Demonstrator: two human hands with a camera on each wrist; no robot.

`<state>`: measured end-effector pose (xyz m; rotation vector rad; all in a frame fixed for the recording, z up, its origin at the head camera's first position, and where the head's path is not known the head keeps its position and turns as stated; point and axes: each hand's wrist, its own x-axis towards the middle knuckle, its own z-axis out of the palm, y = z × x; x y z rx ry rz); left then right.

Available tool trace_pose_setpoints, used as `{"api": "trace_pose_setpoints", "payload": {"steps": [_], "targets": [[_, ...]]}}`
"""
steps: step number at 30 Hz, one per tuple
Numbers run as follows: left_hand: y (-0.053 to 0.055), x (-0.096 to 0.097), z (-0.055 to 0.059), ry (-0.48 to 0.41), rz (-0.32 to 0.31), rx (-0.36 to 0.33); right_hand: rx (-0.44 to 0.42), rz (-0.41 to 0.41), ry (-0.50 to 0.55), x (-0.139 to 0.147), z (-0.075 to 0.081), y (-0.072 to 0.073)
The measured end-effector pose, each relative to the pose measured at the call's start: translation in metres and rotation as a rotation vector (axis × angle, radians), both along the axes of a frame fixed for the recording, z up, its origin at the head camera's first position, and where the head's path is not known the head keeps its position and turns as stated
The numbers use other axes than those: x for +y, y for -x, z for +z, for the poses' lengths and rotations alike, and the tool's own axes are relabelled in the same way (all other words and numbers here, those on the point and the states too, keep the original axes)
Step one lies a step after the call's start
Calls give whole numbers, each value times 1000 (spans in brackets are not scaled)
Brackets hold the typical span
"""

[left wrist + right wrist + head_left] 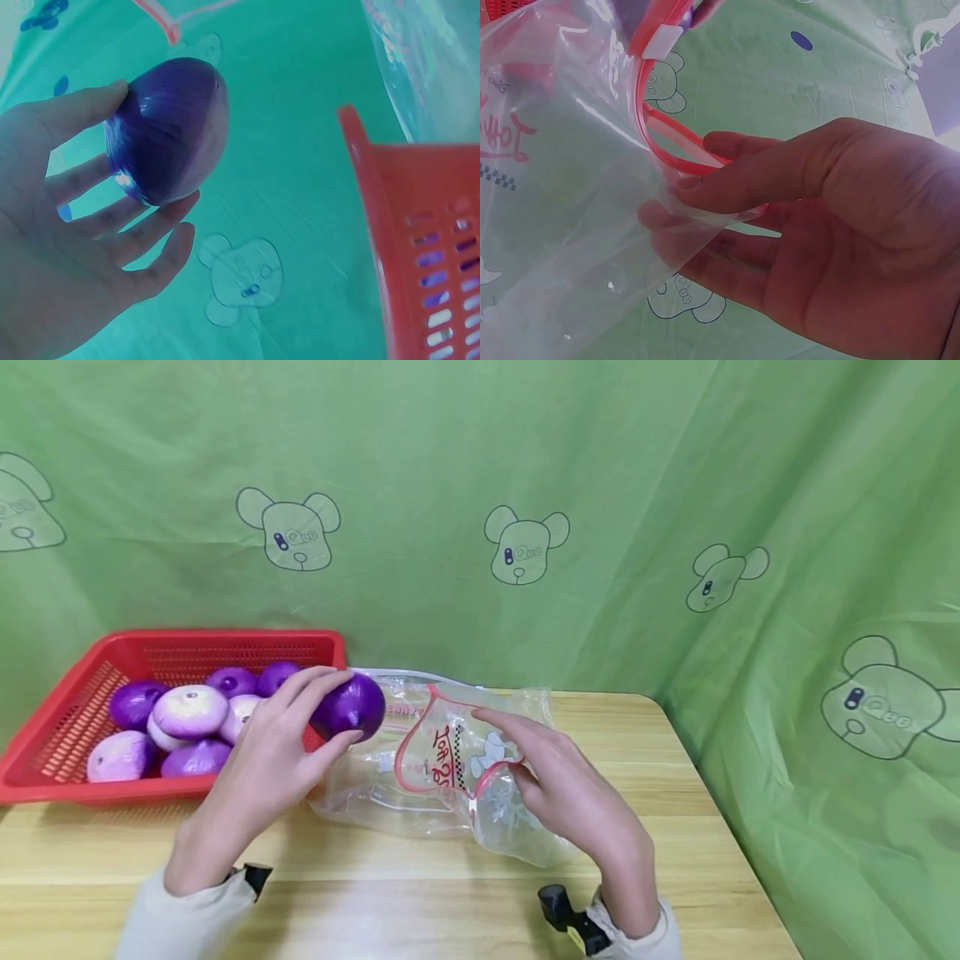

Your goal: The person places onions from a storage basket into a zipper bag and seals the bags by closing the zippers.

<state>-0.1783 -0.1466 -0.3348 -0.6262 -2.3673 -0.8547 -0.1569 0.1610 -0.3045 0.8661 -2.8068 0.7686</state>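
My left hand (270, 747) holds a purple onion (351, 706) between thumb and fingers, above the table just right of the basket. In the left wrist view the onion (171, 131) shows a dark glossy side and a paler one. My right hand (577, 789) pinches the red-edged mouth of a clear plastic zip bag (420, 818) between thumb and fingers. The right wrist view shows the bag's mouth gaping, with a white slider (662, 42) on its red zip. Red lettering and a checkered strip are printed on the bag, which spreads over the table.
A red perforated basket (225, 635) stands at the left with several purple and whitish onions (191, 712) inside. A second piece of clear plastic (390, 678) lies behind the bag. Green curtain (420, 460) with bear-head prints hangs behind and right of the wooden table (360, 910).
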Motion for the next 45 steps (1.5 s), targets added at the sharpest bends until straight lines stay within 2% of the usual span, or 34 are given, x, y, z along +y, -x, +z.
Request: {"api": "trace_pose_setpoints", "payload": {"steps": [10, 17, 21, 26, 30, 36, 45], "targets": [[-13, 23, 0, 55, -101, 32, 17, 17, -1, 0, 1, -1], [-20, 36, -5, 96, -127, 12, 23, 29, 24, 0, 3, -3], [-21, 43, -7, 121, -139, -2, 26, 48, 39, -1, 4, -5], [-19, 48, -9, 145, -166, 28, 11, 73, 74, -2, 6, -8], [-19, 49, -10, 150, -163, 39, 11, 90, 84, -3, 8, -11], [-19, 50, -11, 146, -131, 18, 53, 86, 69, -3, 11, -12], [-18, 48, -14, 159, -143, -10, 76, 95, 66, -6, 11, -13]]}}
